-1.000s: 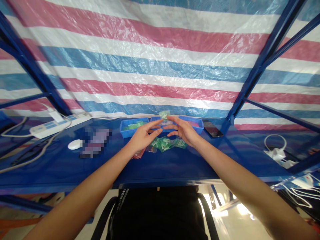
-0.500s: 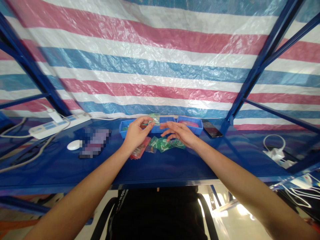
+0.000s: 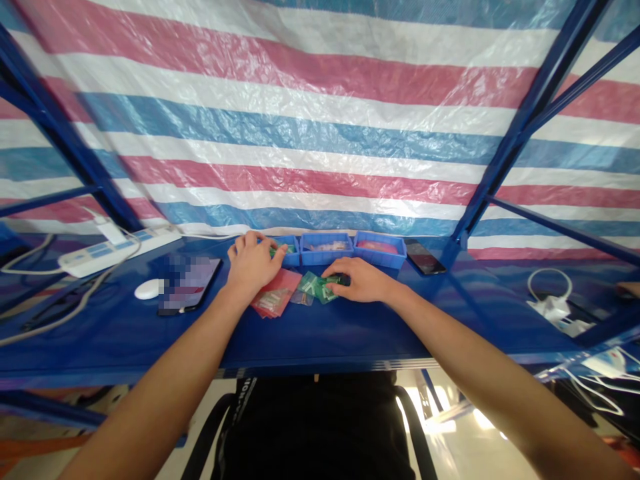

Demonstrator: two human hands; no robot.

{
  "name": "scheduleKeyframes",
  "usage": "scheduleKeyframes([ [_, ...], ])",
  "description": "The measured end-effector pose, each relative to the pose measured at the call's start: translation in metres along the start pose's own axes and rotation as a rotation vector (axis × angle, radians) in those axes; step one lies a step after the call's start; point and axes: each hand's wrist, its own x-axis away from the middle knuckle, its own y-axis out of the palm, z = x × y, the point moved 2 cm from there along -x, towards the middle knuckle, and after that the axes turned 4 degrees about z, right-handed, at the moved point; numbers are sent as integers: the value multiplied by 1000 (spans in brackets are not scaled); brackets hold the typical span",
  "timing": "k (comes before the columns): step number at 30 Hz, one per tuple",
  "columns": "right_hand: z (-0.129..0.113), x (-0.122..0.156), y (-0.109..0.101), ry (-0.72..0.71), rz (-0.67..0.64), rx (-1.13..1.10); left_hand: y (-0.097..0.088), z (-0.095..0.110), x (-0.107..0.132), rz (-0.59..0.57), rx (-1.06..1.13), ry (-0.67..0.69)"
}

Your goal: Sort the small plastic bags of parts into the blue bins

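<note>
My left hand (image 3: 253, 261) reaches into the left blue tray (image 3: 293, 252), its fingers curled over a green packet (image 3: 289, 249) that shows at the fingertips. My right hand (image 3: 357, 279) rests on the pile of green packets (image 3: 314, 285) on the blue table, fingers bent down and pinching one of them. A stack of red packets (image 3: 274, 298) lies just under my left wrist. The middle blue tray (image 3: 325, 257) holds pale packets. The right blue tray (image 3: 379, 257) holds red ones.
A dark phone (image 3: 425, 259) lies right of the trays. A second phone (image 3: 187, 283) and a white mouse (image 3: 149, 289) lie to the left, with a white power strip (image 3: 115, 248) and cables behind. A white charger and cable (image 3: 553, 305) sit far right. A striped tarp hangs behind.
My left hand carried a green packet from above the trays leftward and down into the left tray. My right hand dropped from mid-air onto the green pile on the table.
</note>
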Motion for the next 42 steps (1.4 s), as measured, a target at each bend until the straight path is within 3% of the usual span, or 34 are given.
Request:
scheduleKeyframes([
  [6,10,-1,-1,97,146,-55,4,-3,-1,81,118,78],
  [10,20,-2,-2,190,308,-126,-6,10,1,205,280,196],
  [14,25,-6,-2,301,399,-422,-17,42,12,64,618,415],
  [16,24,-8,-1,325,397,-578,-17,54,19,-42,719,391],
  [19,20,-10,1,344,379,-712,-12,63,24,-101,784,360],
  [26,13,-10,2,364,335,-855,-3,57,22,-90,923,293],
  [31,15,-11,2,361,325,-890,-8,61,24,-98,922,268],
  [38,18,-8,1,419,353,-1034,-21,65,26,45,713,579],
  [42,12,-8,1,478,278,-1020,-17,61,23,96,713,576],
])
